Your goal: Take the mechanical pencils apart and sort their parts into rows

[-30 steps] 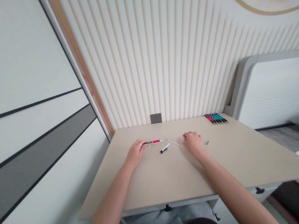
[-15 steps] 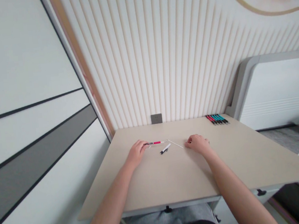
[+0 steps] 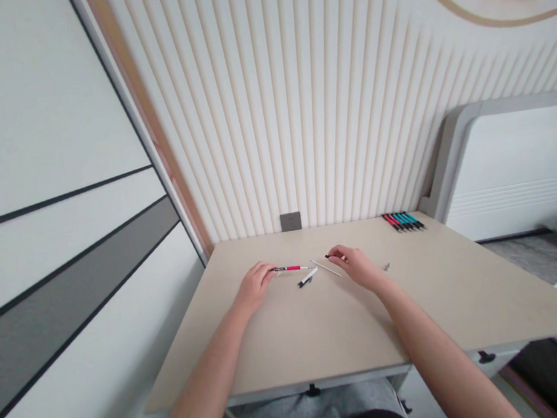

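Observation:
My left hand (image 3: 256,285) is closed on the black end of a red pen barrel (image 3: 293,268), whose white tip points right. Between thumb and fingers, my right hand (image 3: 352,264) pinches a small black pen part (image 3: 328,255), held to the right of the barrel's tip. A thin white rod like a refill (image 3: 326,268) lies slanted on the table between the hands. In front of the barrel rests a white and black pen piece (image 3: 308,277). Just right of my right wrist is a small grey piece (image 3: 386,267), too small to name.
Several red and teal pens (image 3: 403,221) lie in a row at the back right of the beige table (image 3: 323,338). A dark wall socket (image 3: 291,221) sits above the back edge. A white cabinet (image 3: 79,312) stands along the left, and a bed headboard (image 3: 514,162) is at the right.
My right hand has lifted and moved left toward the barrel, bringing the small black part into view. The grey piece by my wrist is now uncovered. My left hand stays nearly in place.

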`<control>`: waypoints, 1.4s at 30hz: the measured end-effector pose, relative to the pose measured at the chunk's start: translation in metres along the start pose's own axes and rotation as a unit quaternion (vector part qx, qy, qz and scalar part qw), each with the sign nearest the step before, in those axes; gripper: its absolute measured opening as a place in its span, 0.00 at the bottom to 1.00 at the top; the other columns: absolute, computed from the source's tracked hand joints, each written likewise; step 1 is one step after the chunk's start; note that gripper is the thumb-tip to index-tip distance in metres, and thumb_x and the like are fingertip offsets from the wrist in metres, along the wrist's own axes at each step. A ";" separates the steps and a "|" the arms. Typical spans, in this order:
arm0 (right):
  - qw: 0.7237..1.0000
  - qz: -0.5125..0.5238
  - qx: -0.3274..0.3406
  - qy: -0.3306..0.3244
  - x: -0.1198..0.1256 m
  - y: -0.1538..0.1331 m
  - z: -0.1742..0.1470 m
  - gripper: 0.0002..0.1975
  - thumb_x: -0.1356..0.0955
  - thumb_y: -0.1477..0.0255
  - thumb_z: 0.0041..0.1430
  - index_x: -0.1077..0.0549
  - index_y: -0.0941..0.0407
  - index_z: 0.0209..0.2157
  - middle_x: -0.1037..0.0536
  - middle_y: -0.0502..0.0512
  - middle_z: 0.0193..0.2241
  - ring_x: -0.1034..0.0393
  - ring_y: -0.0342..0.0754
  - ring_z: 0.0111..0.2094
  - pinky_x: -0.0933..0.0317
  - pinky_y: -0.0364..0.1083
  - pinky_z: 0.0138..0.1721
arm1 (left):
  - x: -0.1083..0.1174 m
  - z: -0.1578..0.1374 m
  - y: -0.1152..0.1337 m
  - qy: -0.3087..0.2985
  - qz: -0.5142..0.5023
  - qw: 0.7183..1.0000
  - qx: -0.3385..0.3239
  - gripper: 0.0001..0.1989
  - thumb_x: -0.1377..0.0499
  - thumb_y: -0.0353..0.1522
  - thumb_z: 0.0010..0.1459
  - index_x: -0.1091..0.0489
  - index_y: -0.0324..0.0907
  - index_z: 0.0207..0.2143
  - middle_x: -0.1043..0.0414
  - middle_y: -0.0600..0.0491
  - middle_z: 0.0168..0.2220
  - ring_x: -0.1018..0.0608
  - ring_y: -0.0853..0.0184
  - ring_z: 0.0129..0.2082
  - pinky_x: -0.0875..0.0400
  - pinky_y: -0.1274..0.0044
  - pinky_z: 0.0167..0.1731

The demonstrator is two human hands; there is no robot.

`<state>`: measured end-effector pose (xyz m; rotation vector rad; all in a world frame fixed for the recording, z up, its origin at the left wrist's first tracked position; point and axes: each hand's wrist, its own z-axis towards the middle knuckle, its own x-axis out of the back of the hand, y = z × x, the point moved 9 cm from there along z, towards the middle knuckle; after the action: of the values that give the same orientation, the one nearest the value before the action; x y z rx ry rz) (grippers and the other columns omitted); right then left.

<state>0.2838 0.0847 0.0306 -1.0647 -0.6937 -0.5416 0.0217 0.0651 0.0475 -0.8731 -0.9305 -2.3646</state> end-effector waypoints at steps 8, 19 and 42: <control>0.995 0.032 0.099 0.009 -0.011 -0.025 -0.002 0.09 0.33 0.66 0.62 0.25 0.55 0.38 0.22 0.55 0.34 0.31 0.49 0.36 0.38 0.48 0.39 | 0.000 -0.001 -0.002 0.005 0.006 1.000 -0.003 0.11 0.50 0.35 0.68 0.29 0.43 0.43 0.28 0.51 0.39 0.25 0.65 0.41 0.30 0.71 0.44; 0.991 0.046 0.126 0.006 -0.019 -0.036 -0.005 0.07 0.33 0.67 0.62 0.25 0.54 0.38 0.22 0.55 0.35 0.30 0.50 0.38 0.37 0.48 0.42 | -0.003 -0.001 0.000 -0.007 0.014 1.000 -0.017 0.10 0.50 0.34 0.68 0.29 0.43 0.43 0.27 0.51 0.39 0.25 0.65 0.41 0.30 0.72 0.44; 0.988 0.143 0.052 -0.009 -0.034 -0.048 -0.008 0.13 0.37 0.62 0.64 0.25 0.54 0.40 0.21 0.52 0.30 0.31 0.44 0.27 0.38 0.44 0.32 | -0.019 -0.001 0.015 -0.048 0.033 0.996 -0.060 0.10 0.48 0.35 0.67 0.28 0.44 0.43 0.26 0.51 0.38 0.25 0.65 0.40 0.31 0.72 0.43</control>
<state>0.2292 0.0606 0.0318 -1.0503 -0.5655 -0.2472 0.0432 0.0575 0.0398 -1.0565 -0.7906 -2.3594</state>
